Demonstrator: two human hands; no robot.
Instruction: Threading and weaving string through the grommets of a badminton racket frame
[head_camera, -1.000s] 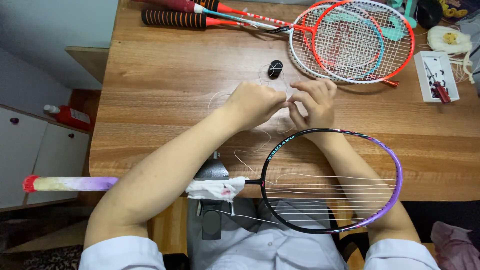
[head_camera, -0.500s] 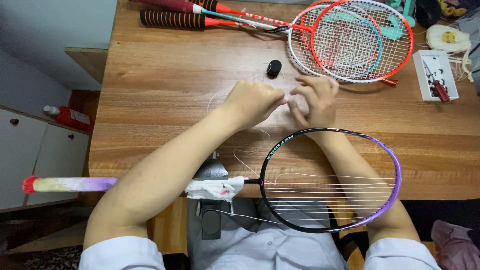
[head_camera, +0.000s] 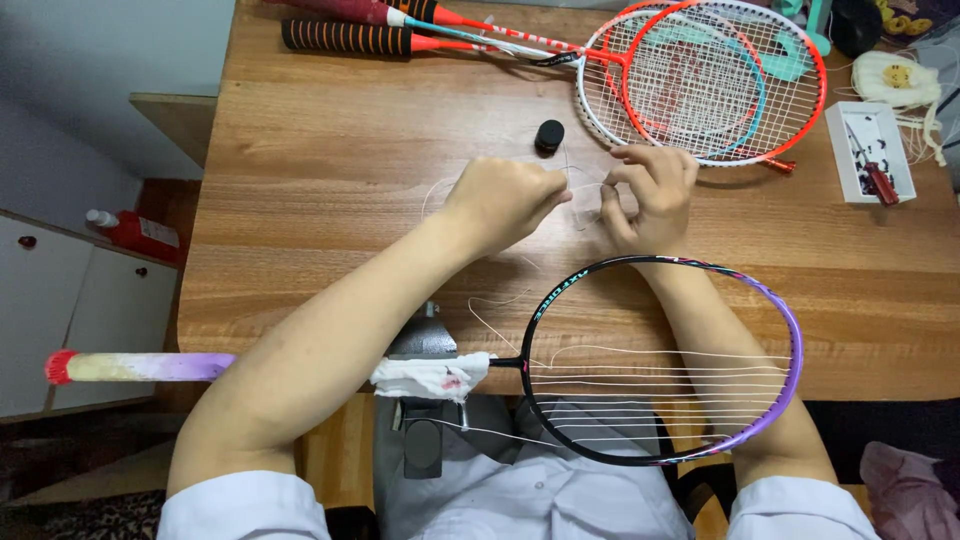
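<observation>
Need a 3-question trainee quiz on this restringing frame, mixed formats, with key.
1. True or false: the black-and-purple racket is fully strung.
2. What do the left hand and right hand pinch between them? A) white string B) screwdriver C) black cap
3. Fill in: the small black cap sits on the wooden table just left of the ___ rackets' heads.

Key: 1 false, only a few strings cross it; 2 A; 3 red and white.

Both forearms reach forward; left hand (head_camera: 500, 203) fisted, right hand (head_camera: 652, 190) fingers curled, fingertips nearly meeting.
</observation>
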